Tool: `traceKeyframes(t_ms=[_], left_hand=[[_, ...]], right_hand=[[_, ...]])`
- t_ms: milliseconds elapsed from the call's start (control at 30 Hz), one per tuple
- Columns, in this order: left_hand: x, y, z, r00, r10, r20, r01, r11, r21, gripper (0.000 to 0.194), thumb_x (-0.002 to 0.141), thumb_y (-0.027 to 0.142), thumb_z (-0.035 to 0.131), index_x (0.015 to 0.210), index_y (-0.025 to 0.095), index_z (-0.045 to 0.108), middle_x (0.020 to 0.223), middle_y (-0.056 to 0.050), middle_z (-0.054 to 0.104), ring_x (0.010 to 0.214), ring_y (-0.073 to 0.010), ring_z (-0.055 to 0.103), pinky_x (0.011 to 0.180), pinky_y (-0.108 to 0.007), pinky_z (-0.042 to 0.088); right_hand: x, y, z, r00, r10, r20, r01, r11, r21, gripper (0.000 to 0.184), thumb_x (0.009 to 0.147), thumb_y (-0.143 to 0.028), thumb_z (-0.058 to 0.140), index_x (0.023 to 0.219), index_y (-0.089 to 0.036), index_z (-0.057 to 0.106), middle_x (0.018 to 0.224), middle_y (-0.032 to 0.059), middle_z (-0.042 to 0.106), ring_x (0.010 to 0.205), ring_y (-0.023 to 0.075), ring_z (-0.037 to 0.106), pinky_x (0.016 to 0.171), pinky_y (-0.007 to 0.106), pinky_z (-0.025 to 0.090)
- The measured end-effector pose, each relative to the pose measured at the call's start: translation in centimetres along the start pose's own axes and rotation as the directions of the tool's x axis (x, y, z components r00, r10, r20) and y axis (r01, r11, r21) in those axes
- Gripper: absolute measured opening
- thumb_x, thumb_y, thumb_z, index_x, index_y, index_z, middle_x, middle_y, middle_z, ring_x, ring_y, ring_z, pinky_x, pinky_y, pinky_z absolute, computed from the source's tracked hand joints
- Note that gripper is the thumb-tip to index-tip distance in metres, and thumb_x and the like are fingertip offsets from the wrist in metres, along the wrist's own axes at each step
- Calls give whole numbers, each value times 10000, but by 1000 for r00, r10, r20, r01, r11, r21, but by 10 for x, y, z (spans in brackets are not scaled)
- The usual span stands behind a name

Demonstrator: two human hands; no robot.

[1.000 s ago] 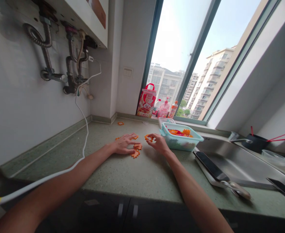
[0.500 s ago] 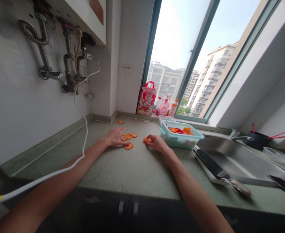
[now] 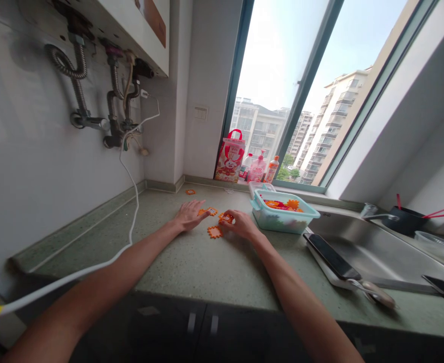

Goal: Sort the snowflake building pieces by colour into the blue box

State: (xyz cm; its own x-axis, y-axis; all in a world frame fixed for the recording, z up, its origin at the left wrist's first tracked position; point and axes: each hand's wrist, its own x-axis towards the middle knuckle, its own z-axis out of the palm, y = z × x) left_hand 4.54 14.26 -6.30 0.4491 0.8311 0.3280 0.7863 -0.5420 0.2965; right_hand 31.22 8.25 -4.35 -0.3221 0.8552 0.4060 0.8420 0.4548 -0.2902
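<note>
My left hand point(image 3: 190, 214) lies flat on the green counter point(image 3: 206, 262), fingers stretched toward an orange gear-shaped plastic piece point(image 3: 211, 211). My right hand point(image 3: 240, 225) is curled, fingertips pinching another orange piece point(image 3: 225, 218). A third orange piece point(image 3: 214, 231) lies loose on the counter between both hands. A teal plastic box point(image 3: 282, 214) with orange and red pieces inside stands just right of my right hand. One more orange piece point(image 3: 190, 192) lies far back near the wall.
A white cable point(image 3: 131, 201) hangs from wall pipes across the counter's left. A red bag point(image 3: 229, 160) and bottles point(image 3: 259, 169) stand on the window sill. To the right are a steel sink point(image 3: 373, 247), a black-topped slab point(image 3: 331, 257), a dark pot point(image 3: 406, 221).
My left hand slid back from the orange pieces and now rests left of them. My right hand moved slightly left with its piece. One piece now lies loose between the hands.
</note>
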Motion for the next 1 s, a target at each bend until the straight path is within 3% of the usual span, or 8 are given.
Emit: traceKeyframes(t_ms=[200,333,600,833,1000], left_hand=[[3,-18,-1,996,-93,-13,94,995,18,910,958,833,199,1574,208,439,1624,-174,449,1538,-364,351,1263,-589,191],[5,-20,2,998,-59,-37,59,998,11,867,963,827,231,1534,230,494,1603,-150,483,1513,-343,388,1269,-578,192],[5,-21,0,998,-65,-22,65,998,5,853,974,815,226,1540,235,492,1612,-154,471,1525,-349,369,1273,-609,175],[5,-17,-4,995,-76,-62,75,997,-9,847,973,810,206,1499,231,531,1579,-143,515,1509,-353,392,1270,-591,193],[11,-28,-7,991,-85,-102,80,996,-45,824,978,791,255,1464,199,561,1519,-156,566,1422,-332,495,1233,-526,304]], right_hand=[[-8,-26,5,985,-173,26,168,978,126,228,925,-383,730,1101,-241,754,1052,55,769,938,191,694,896,301,504],[-10,-37,9,957,-266,113,253,960,118,271,862,-426,809,1073,-261,772,1051,61,758,984,212,691,934,320,505],[-8,-31,5,981,-165,105,159,985,67,286,832,-412,820,1077,-271,779,1004,45,755,888,201,688,842,297,503],[-3,-1,-4,990,22,-141,-19,1000,22,271,889,-454,783,1082,-266,758,1063,62,768,1021,232,687,924,332,497],[3,9,13,998,58,-5,-58,998,-38,347,890,-461,776,1168,-259,731,1106,76,774,1041,241,693,917,334,503]])
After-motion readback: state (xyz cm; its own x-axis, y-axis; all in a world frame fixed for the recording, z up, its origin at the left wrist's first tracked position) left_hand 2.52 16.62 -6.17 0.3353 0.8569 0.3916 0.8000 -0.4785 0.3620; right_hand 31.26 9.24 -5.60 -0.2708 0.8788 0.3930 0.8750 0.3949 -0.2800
